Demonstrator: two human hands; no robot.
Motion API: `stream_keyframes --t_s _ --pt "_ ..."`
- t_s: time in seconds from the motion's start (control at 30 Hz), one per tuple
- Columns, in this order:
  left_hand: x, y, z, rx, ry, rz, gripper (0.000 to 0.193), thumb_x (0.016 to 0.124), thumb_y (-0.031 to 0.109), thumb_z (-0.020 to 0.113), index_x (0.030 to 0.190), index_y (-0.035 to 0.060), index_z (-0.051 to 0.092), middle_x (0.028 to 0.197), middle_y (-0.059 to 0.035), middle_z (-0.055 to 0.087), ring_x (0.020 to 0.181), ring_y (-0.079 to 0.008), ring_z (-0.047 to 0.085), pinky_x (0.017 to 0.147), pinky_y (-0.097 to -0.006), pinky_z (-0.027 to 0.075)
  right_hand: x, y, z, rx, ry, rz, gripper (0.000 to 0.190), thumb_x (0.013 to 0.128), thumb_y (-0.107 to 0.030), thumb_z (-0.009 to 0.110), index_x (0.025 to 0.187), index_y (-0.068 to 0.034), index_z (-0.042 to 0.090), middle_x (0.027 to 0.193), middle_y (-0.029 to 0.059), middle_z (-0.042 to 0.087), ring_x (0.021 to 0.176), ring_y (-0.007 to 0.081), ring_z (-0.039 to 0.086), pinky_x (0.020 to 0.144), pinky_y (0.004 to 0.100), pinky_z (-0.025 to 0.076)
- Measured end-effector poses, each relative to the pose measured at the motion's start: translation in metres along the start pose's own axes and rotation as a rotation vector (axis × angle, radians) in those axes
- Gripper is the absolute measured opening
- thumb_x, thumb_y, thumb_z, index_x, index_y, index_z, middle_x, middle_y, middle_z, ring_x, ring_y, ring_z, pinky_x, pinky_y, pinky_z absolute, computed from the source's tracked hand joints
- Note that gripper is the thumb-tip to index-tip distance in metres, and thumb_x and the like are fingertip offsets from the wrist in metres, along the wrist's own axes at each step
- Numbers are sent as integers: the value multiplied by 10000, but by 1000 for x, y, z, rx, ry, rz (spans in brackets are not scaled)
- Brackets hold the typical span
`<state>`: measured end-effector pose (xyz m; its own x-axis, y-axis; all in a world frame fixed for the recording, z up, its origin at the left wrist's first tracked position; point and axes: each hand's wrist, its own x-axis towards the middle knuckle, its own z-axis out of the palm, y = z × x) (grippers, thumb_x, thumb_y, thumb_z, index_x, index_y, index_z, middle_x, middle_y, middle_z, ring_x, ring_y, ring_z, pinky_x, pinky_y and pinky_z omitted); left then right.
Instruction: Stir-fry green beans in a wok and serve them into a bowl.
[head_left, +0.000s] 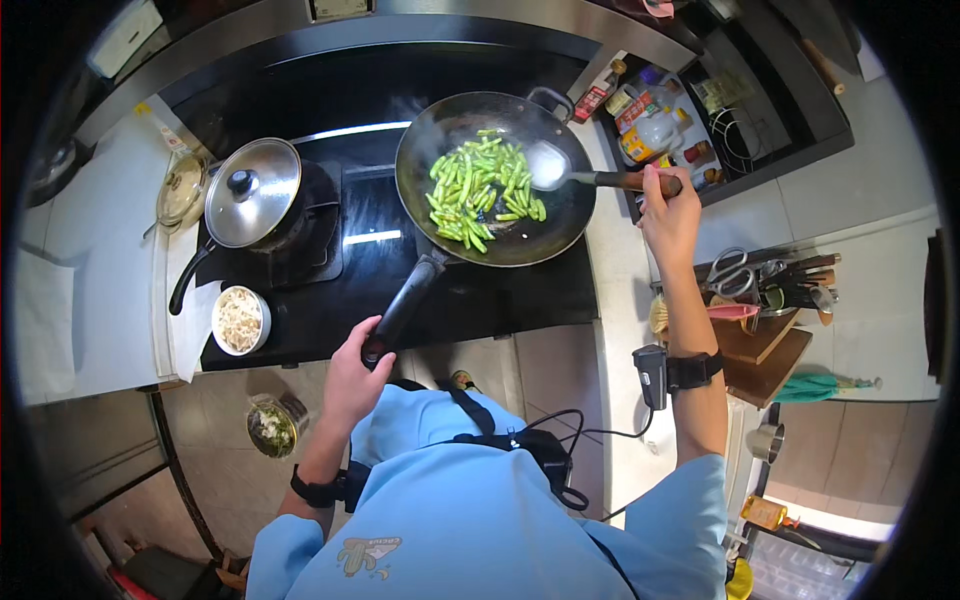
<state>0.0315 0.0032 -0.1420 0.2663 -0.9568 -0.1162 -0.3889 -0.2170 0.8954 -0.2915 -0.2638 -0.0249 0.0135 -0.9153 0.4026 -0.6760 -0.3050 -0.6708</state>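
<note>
Chopped green beans lie in a dark wok on the black glass cooktop. My left hand grips the end of the wok's long black handle. In my right hand is the wooden handle of a metal wok spatula. Its blade rests inside the wok, at the right edge of the beans. Faint steam rises at the wok's left side. My right fingers hide part of the spatula handle's end.
Left of the wok stands a pan with a metal lid. A white bowl of pale shredded food sits at the cooktop's front left corner. Bottles crowd a rack at right. Scissors and knives stand near my right forearm. A bin is on the floor.
</note>
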Motion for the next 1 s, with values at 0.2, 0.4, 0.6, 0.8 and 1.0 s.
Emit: stream_keyframes --t_s 0.2,0.4,0.6,0.8,1.0 --pt "5 7 -5 8 -76 -52 497 817 53 685 1290 16 534 1083 -153 657 993 -233 634 888 -336 483 -19 36 39 581 -131 406 264 980 -245 586 1022 15 584 631 44 556 465 106 532 437 268 519" --pt "6 2 -4 38 -62 -29 493 813 54 692 1281 17 540 1006 -132 657 898 -197 634 821 -318 496 -28 21 39 597 -251 536 372 980 -356 568 1180 -48 631 660 28 570 505 91 555 475 259 547" --pt "6 -1 -3 27 -42 -6 494 817 52 691 1286 21 538 899 -81 628 824 -146 597 765 -288 488 -34 27 42 631 -277 557 380 959 -355 585 1149 -35 658 771 82 637 637 124 639 572 261 579" --pt "5 4 -3 14 -50 -20 487 824 52 688 1285 17 538 899 -63 616 819 -128 580 756 -278 481 -43 27 44 657 -254 588 346 964 -299 583 1136 -8 657 791 110 658 637 139 653 595 271 588" --pt "3 2 -2 14 -44 -19 481 826 47 684 1282 12 537 949 -81 639 863 -142 598 792 -287 484 -64 7 40 520 -289 226 216 940 -159 628 1069 2 692 744 54 659 625 105 631 594 230 520"
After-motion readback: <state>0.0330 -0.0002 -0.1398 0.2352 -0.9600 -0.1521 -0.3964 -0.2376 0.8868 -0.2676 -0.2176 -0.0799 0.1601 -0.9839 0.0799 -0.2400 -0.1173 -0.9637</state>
